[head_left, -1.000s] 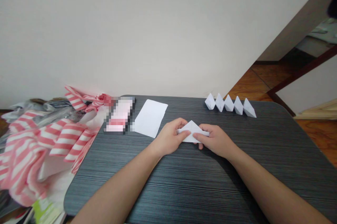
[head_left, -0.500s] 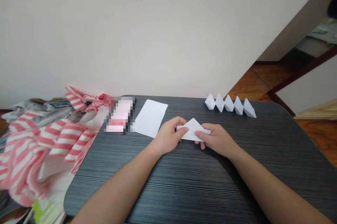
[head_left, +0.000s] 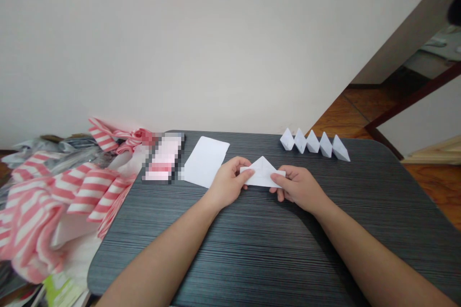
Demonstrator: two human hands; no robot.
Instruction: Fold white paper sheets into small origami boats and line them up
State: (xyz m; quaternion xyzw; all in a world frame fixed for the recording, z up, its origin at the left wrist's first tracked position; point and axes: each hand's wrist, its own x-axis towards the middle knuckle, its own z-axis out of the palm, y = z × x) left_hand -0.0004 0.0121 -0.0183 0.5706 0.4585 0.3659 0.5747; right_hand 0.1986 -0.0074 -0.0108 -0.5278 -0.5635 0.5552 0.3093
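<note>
A white sheet of folded paper (head_left: 262, 175), with a peak at the top and a straight band below it, is held between my two hands above the dark table (head_left: 252, 249). My left hand (head_left: 230, 179) pinches its left end, thumb on the near face. On the right end, my right hand (head_left: 297, 187) grips it with the thumb in front and fingers behind, partly hidden. White sheets of paper (head_left: 207, 160) lie flat to the left of my left hand. Several folded paper boats (head_left: 312, 141) stand in a row at the back right.
A pixelated, phone-like object (head_left: 163, 158) lies at the table's back left. Red-and-white striped cloth (head_left: 90, 189) is heaped beside the left edge, among plastic bags. A pale wall (head_left: 216, 47) rises behind the table, and a wooden floor (head_left: 334, 110) shows at right.
The folded paper has risen slightly in view, away from me. My right thumb has slid outward to the right, baring more of the paper's face. The boats and sheets stay put.
</note>
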